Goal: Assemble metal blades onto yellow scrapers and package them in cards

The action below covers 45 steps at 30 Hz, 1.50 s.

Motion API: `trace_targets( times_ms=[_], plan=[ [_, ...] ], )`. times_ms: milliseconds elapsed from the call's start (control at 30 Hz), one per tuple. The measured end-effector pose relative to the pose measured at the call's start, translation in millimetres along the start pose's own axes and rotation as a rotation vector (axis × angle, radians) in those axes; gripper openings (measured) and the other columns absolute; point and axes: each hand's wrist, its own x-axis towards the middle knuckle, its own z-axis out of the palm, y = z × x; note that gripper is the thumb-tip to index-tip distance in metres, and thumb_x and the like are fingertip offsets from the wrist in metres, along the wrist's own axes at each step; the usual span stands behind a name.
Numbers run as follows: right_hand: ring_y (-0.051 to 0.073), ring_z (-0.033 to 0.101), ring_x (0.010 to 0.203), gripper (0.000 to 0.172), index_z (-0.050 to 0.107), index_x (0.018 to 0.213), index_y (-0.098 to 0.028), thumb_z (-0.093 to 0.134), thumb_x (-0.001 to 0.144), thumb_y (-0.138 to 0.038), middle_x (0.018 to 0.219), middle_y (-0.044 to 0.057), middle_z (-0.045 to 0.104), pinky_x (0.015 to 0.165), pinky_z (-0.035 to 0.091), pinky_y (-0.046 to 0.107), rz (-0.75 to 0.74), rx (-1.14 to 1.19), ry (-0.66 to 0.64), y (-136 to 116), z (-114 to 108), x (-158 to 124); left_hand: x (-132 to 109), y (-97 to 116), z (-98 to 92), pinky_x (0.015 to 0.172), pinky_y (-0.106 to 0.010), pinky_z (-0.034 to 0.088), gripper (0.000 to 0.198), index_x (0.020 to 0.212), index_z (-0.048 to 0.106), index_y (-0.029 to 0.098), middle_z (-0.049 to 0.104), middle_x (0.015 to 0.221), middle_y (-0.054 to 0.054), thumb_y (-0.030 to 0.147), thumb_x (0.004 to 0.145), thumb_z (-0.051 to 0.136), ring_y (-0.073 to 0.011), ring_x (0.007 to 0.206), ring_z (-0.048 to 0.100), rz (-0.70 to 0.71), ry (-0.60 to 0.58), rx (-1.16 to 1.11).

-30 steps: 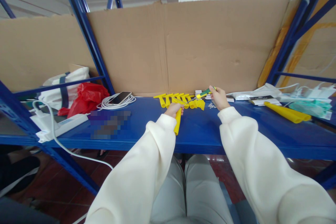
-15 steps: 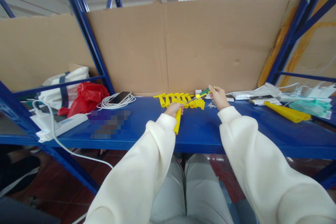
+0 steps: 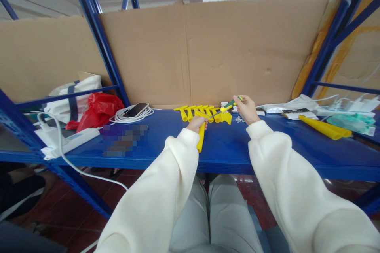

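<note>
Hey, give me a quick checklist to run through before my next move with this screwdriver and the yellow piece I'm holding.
1. Left hand gripping the long yellow plastic piece: ok.
2. Right hand holding the green-and-yellow-handled screwdriver: ok.
3. Screwdriver tip seated on the piece: cannot tell, too small.
4. Row of other yellow plastic pieces lying by the hands on the blue metal shelf: ok.

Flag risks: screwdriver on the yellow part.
1. The screwdriver tip sits close to the left hand gripping the yellow part; a slip could jab the fingers.
2. Only that hand steadies the part on the blue shelf; it may skid toward the front edge.
3. The right hand works beside the row of yellow parts and could scatter them.
</note>
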Motion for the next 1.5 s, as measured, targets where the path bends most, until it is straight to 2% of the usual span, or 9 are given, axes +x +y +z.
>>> trace_targets(
  times_ms=[233,433,633,800,933,1100,1267,1400,1500],
  plan=[
    [0.006,0.033,0.039,0.054,0.064,0.081,-0.021,0.086,0.062,-0.067,0.047,-0.010,0.040,0.038,0.024,0.022,0.068,0.091,-0.131,-11.5,0.3,-5.0,1.0,0.2,-1.0,0.044,-0.020,0.036,0.023,0.068,0.059,0.014,0.048,0.047,0.004,-0.002,0.083,0.064,-0.0081,0.040,0.042,-0.011,0.022,0.029],
    [0.009,0.049,0.049,0.048,0.063,0.077,-0.021,0.089,0.063,-0.059,0.055,-0.004,0.054,0.043,0.036,0.021,0.161,0.257,-0.279,-26.9,-4.5,-7.2,-0.7,-0.6,-0.3,0.042,-0.019,0.035,0.015,0.077,0.062,0.014,0.046,0.047,0.006,0.001,0.084,0.064,-0.0079,0.041,0.043,-0.008,0.031,0.059],
    [0.007,0.043,0.043,0.046,0.056,0.075,-0.022,0.084,0.073,-0.058,0.052,-0.007,0.049,0.043,0.034,0.020,0.119,0.173,-0.222,-23.8,-2.3,-8.0,-0.1,-1.1,-0.1,0.040,-0.019,0.034,0.021,0.072,0.058,0.015,0.047,0.048,0.006,0.002,0.081,0.070,-0.0073,0.039,0.042,-0.025,0.018,0.038],
    [0.006,0.041,0.040,0.048,0.049,0.074,-0.023,0.085,0.073,-0.055,0.051,-0.008,0.050,0.039,0.032,0.019,0.149,0.189,-0.183,-16.8,-0.4,-5.3,1.1,-1.9,-1.3,0.042,-0.020,0.034,0.032,0.062,0.051,0.017,0.047,0.047,0.005,-0.002,0.084,0.065,-0.0070,0.038,0.041,-0.020,-0.004,0.021],
    [0.005,0.036,0.037,0.050,0.052,0.077,-0.024,0.086,0.068,-0.059,0.048,-0.011,0.043,0.036,0.026,0.018,0.120,0.181,-0.150,-15.2,-0.9,-5.6,3.8,-3.4,-1.9,0.044,-0.020,0.033,0.030,0.063,0.053,0.016,0.047,0.048,0.005,-0.002,0.082,0.066,-0.0075,0.040,0.041,-0.018,-0.004,0.020],
    [0.007,0.043,0.040,0.049,0.065,0.086,-0.021,0.084,0.069,-0.063,0.049,-0.008,0.047,0.037,0.031,0.020,0.140,0.184,-0.224,-22.4,-4.7,-9.9,5.0,-4.0,-2.1,0.044,-0.020,0.034,0.024,0.069,0.056,0.016,0.047,0.048,0.006,-0.001,0.081,0.069,-0.0076,0.041,0.042,-0.029,-0.001,0.022],
    [0.010,0.054,0.050,0.040,0.063,0.081,-0.021,0.084,0.075,-0.054,0.058,-0.003,0.060,0.046,0.042,0.021,0.198,0.246,-0.317,-29.6,-8.1,-13.8,2.6,-3.2,-0.8,0.043,-0.019,0.032,0.028,0.066,0.053,0.016,0.046,0.046,0.005,-0.001,0.086,0.063,-0.0070,0.040,0.040,-0.021,0.011,0.027],
    [0.008,0.047,0.045,0.042,0.059,0.079,-0.022,0.085,0.074,-0.055,0.053,-0.007,0.051,0.044,0.039,0.021,0.175,0.227,-0.268,-25.6,-7.7,-13.5,3.1,-3.9,-0.2,0.043,-0.019,0.032,0.028,0.066,0.054,0.016,0.047,0.047,0.006,-0.002,0.080,0.070,-0.0060,0.040,0.039,-0.018,0.023,0.008],
    [0.007,0.045,0.044,0.047,0.052,0.074,-0.023,0.086,0.072,-0.056,0.053,-0.008,0.049,0.042,0.037,0.020,0.175,0.218,-0.223,-20.0,-6.7,-11.1,3.4,-4.1,-0.5,0.044,-0.019,0.034,0.024,0.069,0.057,0.015,0.048,0.049,0.005,-0.002,0.080,0.069,-0.0070,0.041,0.041,-0.017,0.021,0.024]
  ],
)
